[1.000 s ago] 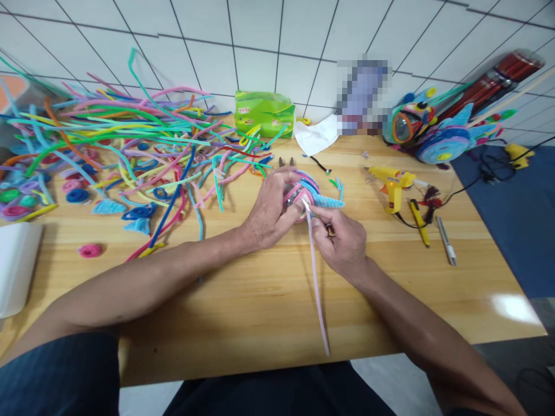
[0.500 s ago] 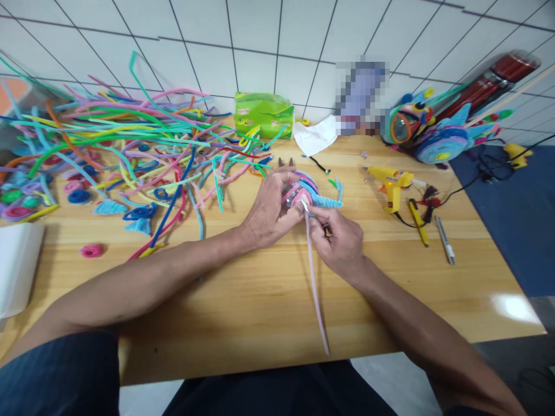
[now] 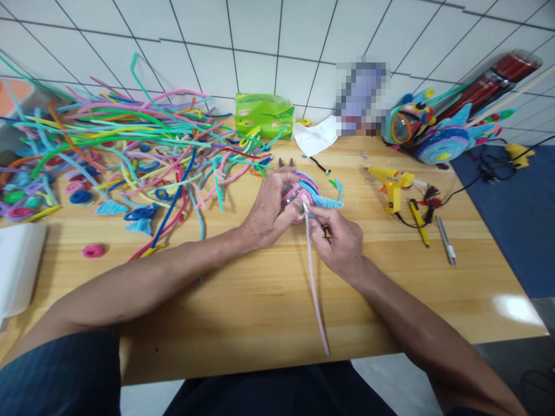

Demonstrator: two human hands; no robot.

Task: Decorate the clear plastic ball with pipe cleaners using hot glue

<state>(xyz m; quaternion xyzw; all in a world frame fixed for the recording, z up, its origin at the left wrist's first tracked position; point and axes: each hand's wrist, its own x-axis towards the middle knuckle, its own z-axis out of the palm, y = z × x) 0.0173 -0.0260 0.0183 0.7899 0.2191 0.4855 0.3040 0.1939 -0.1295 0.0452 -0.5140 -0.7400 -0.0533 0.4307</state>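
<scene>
My left hand is closed around a rounded craft piece of blue, purple and pink pipe cleaners, with a clear, shiny part showing near the thumb. A fuzzy light-blue point sticks out from its right side. From the piece's near side a pale pink pipe cleaner hangs down towards the table's front edge. My right hand is closed in a pinch beside its upper end, on a small silvery tool mostly hidden by the fingers. Two dark tips show behind my left hand.
Loose pipe cleaners are heaped on the left, with coiled pieces around them. A green tissue pack stands at the wall. A yellow glue gun, a yellow cutter and finished crafts are on the right.
My left thumb has shifted slightly on the craft piece, baring more of its near side. My right hand and the hanging pipe cleaner stay almost the same.
</scene>
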